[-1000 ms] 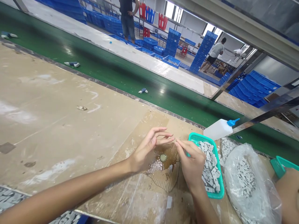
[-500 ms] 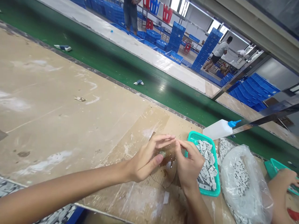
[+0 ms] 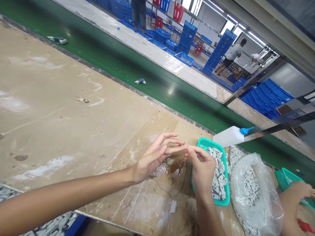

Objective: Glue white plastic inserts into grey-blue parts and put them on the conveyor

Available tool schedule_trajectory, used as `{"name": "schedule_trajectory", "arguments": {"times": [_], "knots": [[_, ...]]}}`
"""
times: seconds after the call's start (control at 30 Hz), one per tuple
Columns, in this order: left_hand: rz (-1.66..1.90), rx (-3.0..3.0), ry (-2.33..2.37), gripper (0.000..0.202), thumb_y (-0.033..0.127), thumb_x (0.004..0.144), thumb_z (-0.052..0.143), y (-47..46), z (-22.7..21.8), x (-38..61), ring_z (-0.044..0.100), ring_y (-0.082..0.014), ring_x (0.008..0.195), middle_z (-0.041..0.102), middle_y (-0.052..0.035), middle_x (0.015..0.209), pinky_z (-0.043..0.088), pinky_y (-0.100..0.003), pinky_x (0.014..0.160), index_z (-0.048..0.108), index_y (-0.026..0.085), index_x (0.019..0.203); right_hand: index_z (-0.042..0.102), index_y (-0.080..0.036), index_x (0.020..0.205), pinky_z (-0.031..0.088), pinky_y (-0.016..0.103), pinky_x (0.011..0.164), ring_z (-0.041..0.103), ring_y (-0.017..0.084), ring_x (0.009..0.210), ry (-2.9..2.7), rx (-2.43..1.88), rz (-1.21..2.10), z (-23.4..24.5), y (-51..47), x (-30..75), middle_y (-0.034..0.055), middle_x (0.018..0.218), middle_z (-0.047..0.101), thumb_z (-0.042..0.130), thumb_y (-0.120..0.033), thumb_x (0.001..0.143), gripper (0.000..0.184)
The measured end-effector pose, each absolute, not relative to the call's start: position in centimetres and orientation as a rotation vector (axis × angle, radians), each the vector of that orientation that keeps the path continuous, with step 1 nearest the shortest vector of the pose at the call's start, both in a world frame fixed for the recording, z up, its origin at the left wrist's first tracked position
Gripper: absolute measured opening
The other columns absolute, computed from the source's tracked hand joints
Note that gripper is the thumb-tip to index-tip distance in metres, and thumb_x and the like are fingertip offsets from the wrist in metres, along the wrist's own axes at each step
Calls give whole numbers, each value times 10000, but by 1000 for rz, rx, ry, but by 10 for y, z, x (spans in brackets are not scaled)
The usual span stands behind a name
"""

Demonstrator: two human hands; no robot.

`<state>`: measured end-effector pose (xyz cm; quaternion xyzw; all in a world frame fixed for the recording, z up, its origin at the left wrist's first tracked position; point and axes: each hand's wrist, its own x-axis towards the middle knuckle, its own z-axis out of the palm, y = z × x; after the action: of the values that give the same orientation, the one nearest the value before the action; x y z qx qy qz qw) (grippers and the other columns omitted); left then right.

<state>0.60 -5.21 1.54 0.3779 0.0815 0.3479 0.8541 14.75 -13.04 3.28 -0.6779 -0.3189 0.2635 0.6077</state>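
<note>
My left hand (image 3: 153, 160) is open over the worktable, its fingers stretched out and slightly spread. Its fingertips meet those of my right hand (image 3: 203, 170), whose thumb and index finger are pinched together. Whatever sits in that pinch, if anything, is too small to make out. Below the hands lies a wet, brownish patch (image 3: 176, 168) with a small round pale disc (image 3: 169, 161) in it. Right beside my right hand stands a green plastic basket (image 3: 227, 193), holding many small grey-white flat pieces (image 3: 218, 156).
A white squeeze bottle (image 3: 228, 136) with a blue nozzle lies behind the basket. To the right are a clear plastic bag (image 3: 256, 186) of small pieces and a co-worker's hand (image 3: 296, 191) at another green basket (image 3: 283, 177). A green conveyor belt (image 3: 169, 95) carries small blue-and-white parts (image 3: 140, 81).
My left thumb has lifted away from the wet patch toward the fingers, uncovering the disc. Both hands still meet at the fingertips. Parts on the belt have shifted up and left in view.
</note>
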Motion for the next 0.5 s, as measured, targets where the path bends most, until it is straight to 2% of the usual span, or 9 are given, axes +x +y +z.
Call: {"name": "schedule_trajectory", "arguments": {"times": [0.27,0.4,0.5], "knots": [[623,547,263,333,357,900,572,-44,25,8,642,-300,1172,708,-140,1123,362,-454,1139,575,146,1158,760,-177,751,481,247,564,565,119,564,-619,-1407,798,30,-129,150,3,612,657,763,-377,761,200],[567,437,358,322,352,871,609,-39,30,10,684,-283,1094,733,-148,1048,417,-438,1119,629,114,1088,745,-175,708,476,246,537,544,110,542,-583,-1325,901,37,-124,147,0,603,637,790,-393,715,222],[570,521,479,301,275,803,709,-33,32,12,717,-264,997,750,-127,990,498,-430,1051,672,112,1054,744,-178,709,488,257,533,556,122,547,-685,-1406,802,47,-136,154,3,604,635,782,-406,727,232]]}}
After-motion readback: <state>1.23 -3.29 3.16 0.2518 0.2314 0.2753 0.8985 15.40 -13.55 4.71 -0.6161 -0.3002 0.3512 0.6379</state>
